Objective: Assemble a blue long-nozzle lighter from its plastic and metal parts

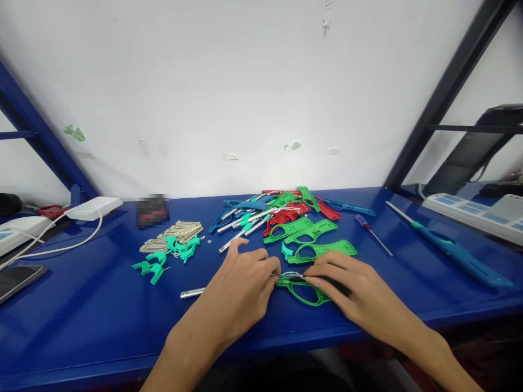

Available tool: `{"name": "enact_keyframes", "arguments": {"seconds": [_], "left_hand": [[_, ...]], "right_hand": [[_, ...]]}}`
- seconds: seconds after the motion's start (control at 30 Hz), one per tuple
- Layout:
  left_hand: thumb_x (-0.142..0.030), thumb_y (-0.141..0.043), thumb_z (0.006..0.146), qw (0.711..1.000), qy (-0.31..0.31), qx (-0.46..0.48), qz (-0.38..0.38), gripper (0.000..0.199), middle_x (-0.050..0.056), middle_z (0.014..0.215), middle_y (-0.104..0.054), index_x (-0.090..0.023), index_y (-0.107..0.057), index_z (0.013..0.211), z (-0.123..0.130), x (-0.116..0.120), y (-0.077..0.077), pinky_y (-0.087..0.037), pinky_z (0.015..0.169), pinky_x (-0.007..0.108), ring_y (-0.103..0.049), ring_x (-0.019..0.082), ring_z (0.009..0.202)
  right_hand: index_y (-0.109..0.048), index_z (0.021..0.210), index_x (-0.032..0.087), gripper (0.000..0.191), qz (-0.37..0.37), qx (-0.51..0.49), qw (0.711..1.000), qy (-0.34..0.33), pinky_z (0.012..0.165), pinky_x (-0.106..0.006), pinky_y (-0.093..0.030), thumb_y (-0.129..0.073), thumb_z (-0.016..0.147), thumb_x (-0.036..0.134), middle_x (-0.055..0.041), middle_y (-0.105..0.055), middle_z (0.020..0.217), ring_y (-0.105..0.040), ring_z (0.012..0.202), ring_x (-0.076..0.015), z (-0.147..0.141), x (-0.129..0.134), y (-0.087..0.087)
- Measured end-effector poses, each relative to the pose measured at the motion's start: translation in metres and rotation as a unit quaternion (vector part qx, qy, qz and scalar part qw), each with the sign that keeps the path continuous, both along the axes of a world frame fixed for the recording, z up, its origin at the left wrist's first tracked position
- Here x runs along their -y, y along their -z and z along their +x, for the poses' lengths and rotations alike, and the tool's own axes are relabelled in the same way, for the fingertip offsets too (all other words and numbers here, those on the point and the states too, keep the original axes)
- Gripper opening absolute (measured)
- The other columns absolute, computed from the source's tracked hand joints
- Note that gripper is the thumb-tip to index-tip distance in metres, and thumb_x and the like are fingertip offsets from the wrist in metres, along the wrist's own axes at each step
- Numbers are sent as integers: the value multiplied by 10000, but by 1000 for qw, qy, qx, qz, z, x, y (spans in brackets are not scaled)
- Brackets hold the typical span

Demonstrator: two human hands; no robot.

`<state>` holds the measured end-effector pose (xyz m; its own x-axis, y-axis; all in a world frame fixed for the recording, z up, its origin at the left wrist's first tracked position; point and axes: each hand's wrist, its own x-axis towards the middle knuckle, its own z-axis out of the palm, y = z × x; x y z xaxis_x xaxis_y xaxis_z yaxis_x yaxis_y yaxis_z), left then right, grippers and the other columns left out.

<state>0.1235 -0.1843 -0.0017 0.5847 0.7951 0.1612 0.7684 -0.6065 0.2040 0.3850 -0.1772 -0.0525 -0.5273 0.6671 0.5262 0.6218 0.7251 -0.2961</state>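
Near the table's front edge lies a green handle shell point(304, 294) with a finger loop and thin white wires point(292, 274) along its top. My left hand point(245, 277) is closed at the shell's left end, thumb and fingers pressed together. A silver tube point(192, 293) sticks out to the left from under that hand. My right hand point(353, 283) pinches the wires at the shell's right part, its fingers covering the rest of the handle. Just behind are another green shell point(322, 251) and a small teal part point(286, 250).
Behind lie red, green and blue shells with silver tubes point(237, 239). Teal triggers point(153, 267) and beige parts point(186, 231) are at left. A screwdriver point(372, 234), a blue lighter point(457, 253) and power strips point(474, 212) are at right; a phone point(20, 280) is far left.
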Motion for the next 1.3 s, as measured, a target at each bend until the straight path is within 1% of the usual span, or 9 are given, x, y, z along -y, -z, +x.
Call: {"name": "enact_keyframes", "arguments": {"seconds": [0.1, 0.17, 0.27, 0.37, 0.47, 0.7, 0.9, 1.1, 1.3], "left_hand": [[-121, -527, 1084, 1000, -3, 17, 8, 239, 0, 959, -776, -219, -716, 973, -1, 0, 0, -281, 1296, 630, -739, 196, 896], [-114, -530, 1078, 1000, -3, 17, 8, 245, -4, 961, -779, -226, -722, 977, -1, 1, 1, -262, 1313, 625, -741, 192, 895], [-138, -533, 1088, 1000, 4, 1, -1, 239, 19, 1013, -789, -234, -742, 1022, 1, 2, 1, -353, 1260, 606, -746, 223, 965], [-154, -497, 1109, 1000, 12, -14, 0, 278, 65, 1070, -798, -230, -758, 1052, 5, 2, 1, -476, 1133, 549, -734, 271, 1042], [-147, -471, 1121, 1000, 11, -24, -6, 313, 87, 1088, -802, -229, -768, 1065, 6, 2, 0, -523, 1030, 504, -725, 289, 1047], [-162, -532, 1124, 999, 7, -6, -30, 239, 59, 1109, -784, -209, -766, 1099, 0, 0, 1, -524, 994, 446, -719, 262, 1067], [-145, -549, 1110, 999, 0, 6, -37, 228, 47, 1119, -771, -220, -762, 1080, -2, 0, -1, -521, 978, 409, -708, 249, 1067], [-130, -546, 1099, 999, -16, 24, -40, 223, 40, 1121, -745, -222, -745, 1059, -8, 4, -4, -530, 948, 396, -685, 245, 1036], [-155, -515, 1109, 999, -19, 10, -40, 220, 52, 1085, -738, -228, -703, 1023, -4, 8, -8, -535, 933, 411, -691, 261, 1018]], "right_hand": [[-749, 1121, 281, 149, 3, 0, 1000, -2, 891, -340, -606, -601, 1112, 286, -21, -784, 1059, -755, 970, -202, 0, 0, 0], [-752, 1115, 276, 153, 6, 0, 1000, -6, 882, -343, -612, -600, 1112, 289, -25, -789, 1049, -756, 961, -206, 0, -1, 0], [-760, 1106, 269, 169, 12, -3, 1000, -10, 873, -342, -625, -593, 1114, 297, -31, -795, 1034, -760, 946, -209, 1, -2, 0], [-765, 1101, 263, 180, 18, -6, 1000, -14, 870, -337, -633, -589, 1115, 299, -32, -801, 1026, -763, 935, -207, 1, -2, 0], [-761, 1104, 256, 179, 28, -10, 999, -19, 869, -329, -629, -589, 1116, 303, -27, -802, 1019, -763, 933, -199, 1, -3, 0], [-770, 1103, 245, 184, 55, -21, 998, -22, 845, -331, -622, -600, 1112, 315, -26, -808, 993, -758, 909, -196, 1, -3, 0], [-801, 1095, 256, 207, 91, -37, 995, -8, 820, -372, -617, -608, 1109, 329, -39, -834, 982, -776, 869, -216, -1, -4, -1], [-764, 1124, 255, 105, 135, -53, 989, 5, 854, -353, -582, -682, 1067, 219, -16, -843, 1015, -782, 899, -193, -8, -1, -5], [-720, 1182, 248, 159, 150, -62, 987, 13, 863, -351, -580, -692, 1054, 158, -6, -860, 1050, -795, 884, -187, -11, 1, -2]]}}
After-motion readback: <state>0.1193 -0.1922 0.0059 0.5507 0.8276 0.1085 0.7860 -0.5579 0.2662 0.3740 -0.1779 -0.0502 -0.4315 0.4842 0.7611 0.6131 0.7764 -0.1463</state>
